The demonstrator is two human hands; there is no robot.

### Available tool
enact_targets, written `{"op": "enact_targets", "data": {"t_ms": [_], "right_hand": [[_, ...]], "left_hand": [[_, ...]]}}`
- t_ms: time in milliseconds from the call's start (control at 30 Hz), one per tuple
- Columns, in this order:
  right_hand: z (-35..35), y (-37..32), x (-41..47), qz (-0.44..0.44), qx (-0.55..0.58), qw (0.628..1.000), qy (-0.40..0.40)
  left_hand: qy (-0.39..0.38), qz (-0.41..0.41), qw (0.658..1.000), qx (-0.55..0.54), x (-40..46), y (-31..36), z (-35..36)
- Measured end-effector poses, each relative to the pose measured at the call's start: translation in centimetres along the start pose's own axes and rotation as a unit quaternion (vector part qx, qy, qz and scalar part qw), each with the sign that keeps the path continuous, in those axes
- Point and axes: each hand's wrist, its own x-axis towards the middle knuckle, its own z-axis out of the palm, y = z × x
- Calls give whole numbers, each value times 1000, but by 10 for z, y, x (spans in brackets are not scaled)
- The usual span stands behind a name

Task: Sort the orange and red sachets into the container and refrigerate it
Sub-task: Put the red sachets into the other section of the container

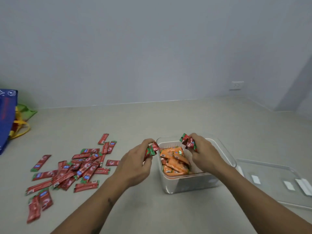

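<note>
A clear plastic container (189, 184) with a white inner basket stands on the beige surface, its left side filled with orange sachets (175, 161). My left hand (135, 164) grips a bunch of red sachets (152, 150) just left of the container's rim. Over the container's right side, my right hand (206, 156) holds another bunch of red sachets (188, 142). Several loose red sachets (70, 171) lie scattered on the surface to the left.
The container's clear lid (276, 181) lies flat to the right. A blue shopping bag (7, 119) with yellow handles and a green bag stand at the far left against the wall. A wall socket (237, 85) is at the back right.
</note>
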Motion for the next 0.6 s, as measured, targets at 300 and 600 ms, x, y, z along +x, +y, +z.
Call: {"op": "enact_targets", "data": {"t_ms": [300, 600], "right_hand": [[-15, 89, 7, 55, -70, 982, -164], [-45, 99, -24, -21, -69, 953, -295]], "left_hand": [[-58, -7, 997, 50, 27, 59, 66], [-68, -42, 996, 36, 44, 81, 87]]}}
